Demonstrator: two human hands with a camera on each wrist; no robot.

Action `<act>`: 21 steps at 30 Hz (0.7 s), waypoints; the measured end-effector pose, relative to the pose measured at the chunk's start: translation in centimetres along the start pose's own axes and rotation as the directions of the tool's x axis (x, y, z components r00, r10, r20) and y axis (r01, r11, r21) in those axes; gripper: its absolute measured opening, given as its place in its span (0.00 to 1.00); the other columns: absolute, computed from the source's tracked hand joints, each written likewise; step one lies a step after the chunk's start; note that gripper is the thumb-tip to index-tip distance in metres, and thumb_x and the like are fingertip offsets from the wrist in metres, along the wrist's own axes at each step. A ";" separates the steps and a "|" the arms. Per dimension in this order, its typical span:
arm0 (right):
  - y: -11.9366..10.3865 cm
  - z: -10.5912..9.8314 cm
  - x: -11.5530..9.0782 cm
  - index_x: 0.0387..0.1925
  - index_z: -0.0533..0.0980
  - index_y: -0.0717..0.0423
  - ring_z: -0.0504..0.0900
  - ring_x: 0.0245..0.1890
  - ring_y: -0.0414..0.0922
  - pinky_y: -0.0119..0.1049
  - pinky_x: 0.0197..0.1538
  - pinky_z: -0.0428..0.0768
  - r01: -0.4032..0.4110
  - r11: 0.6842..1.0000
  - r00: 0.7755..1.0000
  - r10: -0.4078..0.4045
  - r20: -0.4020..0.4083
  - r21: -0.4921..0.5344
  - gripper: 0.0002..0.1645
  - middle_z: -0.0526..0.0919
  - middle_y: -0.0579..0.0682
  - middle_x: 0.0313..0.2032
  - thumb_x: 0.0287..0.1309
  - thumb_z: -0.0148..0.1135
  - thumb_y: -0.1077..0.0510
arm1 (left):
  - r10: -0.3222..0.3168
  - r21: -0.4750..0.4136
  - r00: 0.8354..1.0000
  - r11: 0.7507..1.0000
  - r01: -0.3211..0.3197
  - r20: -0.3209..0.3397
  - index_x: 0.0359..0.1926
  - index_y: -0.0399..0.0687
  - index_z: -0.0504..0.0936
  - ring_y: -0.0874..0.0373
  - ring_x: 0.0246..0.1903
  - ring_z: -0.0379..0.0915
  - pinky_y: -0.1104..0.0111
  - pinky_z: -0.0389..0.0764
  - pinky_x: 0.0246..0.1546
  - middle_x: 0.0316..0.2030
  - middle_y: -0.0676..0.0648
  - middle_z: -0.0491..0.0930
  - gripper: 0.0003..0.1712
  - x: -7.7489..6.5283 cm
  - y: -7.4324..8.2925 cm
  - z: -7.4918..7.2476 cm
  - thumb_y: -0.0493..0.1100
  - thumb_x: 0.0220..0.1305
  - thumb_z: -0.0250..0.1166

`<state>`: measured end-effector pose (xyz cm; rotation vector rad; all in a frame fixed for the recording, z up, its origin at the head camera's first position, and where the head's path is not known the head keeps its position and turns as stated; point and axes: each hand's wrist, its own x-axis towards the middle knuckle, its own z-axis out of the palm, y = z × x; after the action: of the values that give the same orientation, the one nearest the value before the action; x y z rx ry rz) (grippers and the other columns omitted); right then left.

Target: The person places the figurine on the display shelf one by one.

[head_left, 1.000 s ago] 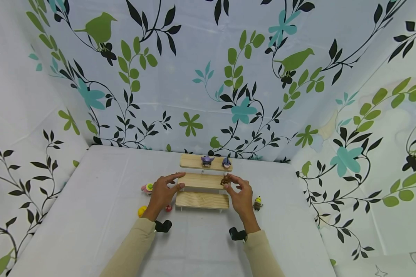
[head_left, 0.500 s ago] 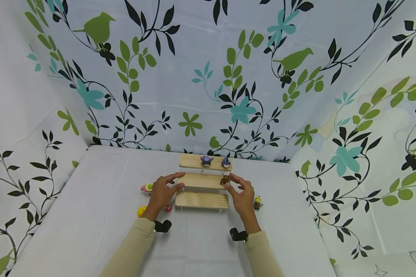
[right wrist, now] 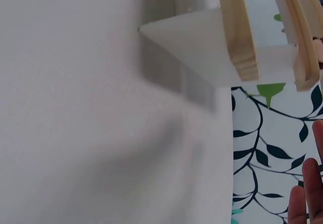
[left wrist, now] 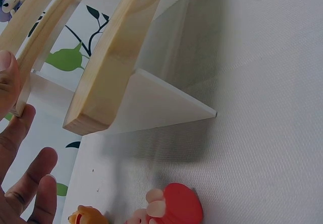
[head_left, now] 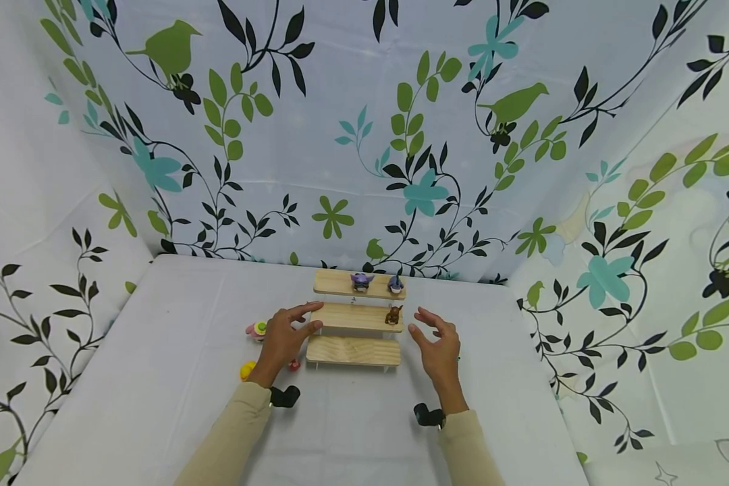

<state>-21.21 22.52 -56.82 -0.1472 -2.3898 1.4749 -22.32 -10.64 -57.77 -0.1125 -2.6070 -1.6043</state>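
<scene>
One-handed, pinching the middle shelf [head_left: 351,316] by its left end with the left hand [head_left: 285,339]. Holding the right hand [head_left: 439,348] spread, near the brown figurine [head_left: 393,315] standing at the right end.

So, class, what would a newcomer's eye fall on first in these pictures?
Probably the patterned cloth, its green birds and dark leaves spread across the background. Next, the wooden stand on the white table, a brown figurine at its middle tier's right end, the left hand gripping the left.
</scene>
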 end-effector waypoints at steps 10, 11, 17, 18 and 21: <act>1.6 -1.9 -0.3 0.62 0.84 0.44 0.76 0.59 0.46 0.50 0.64 0.69 -0.042 0.998 0.998 0.041 -0.038 -0.049 0.25 0.90 0.47 0.56 0.64 0.76 0.56 | 0.000 -0.002 1.000 1.000 0.000 0.006 0.66 0.69 0.85 0.46 0.58 0.78 0.51 0.76 0.58 0.68 0.52 0.82 0.25 0.1 0.1 -0.1 0.54 0.69 0.73; 1.8 -2.2 -0.4 0.62 0.84 0.43 0.76 0.59 0.46 0.50 0.64 0.69 -0.046 0.998 0.998 0.044 -0.042 -0.047 0.25 0.90 0.47 0.56 0.64 0.76 0.55 | 0.001 -0.002 1.000 1.000 -0.001 0.005 0.66 0.69 0.85 0.47 0.58 0.78 0.51 0.76 0.58 0.68 0.52 0.82 0.25 0.1 0.1 -0.1 0.54 0.69 0.73; 2.9 -3.3 -0.7 0.63 0.84 0.44 0.76 0.59 0.45 0.50 0.65 0.71 -0.075 0.996 0.996 0.072 -0.058 -0.047 0.24 0.91 0.47 0.55 0.66 0.75 0.57 | 0.003 0.004 1.000 1.000 -0.003 -0.001 0.65 0.70 0.85 0.47 0.58 0.78 0.52 0.78 0.56 0.67 0.52 0.82 0.25 0.1 0.0 0.0 0.54 0.68 0.73; 3.1 -3.4 -0.7 0.63 0.84 0.44 0.76 0.59 0.45 0.49 0.65 0.70 -0.080 0.996 0.995 0.077 -0.060 -0.049 0.24 0.91 0.47 0.55 0.66 0.75 0.57 | 0.002 0.005 1.000 1.000 -0.002 -0.002 0.66 0.70 0.85 0.47 0.58 0.78 0.52 0.78 0.56 0.67 0.52 0.82 0.25 0.1 0.0 0.0 0.54 0.69 0.73; 3.7 -3.9 -0.8 0.62 0.84 0.44 0.76 0.58 0.45 0.47 0.64 0.70 -0.088 0.995 0.994 0.085 -0.067 -0.045 0.24 0.91 0.47 0.55 0.66 0.75 0.58 | -0.001 0.009 1.000 1.000 0.001 -0.003 0.66 0.70 0.85 0.47 0.58 0.77 0.53 0.78 0.56 0.67 0.52 0.82 0.25 0.1 0.0 0.0 0.54 0.69 0.73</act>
<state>-19.44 27.33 -58.65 -0.3096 -2.3953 1.4275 -22.42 -10.66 -57.75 -0.1090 -2.6127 -1.5909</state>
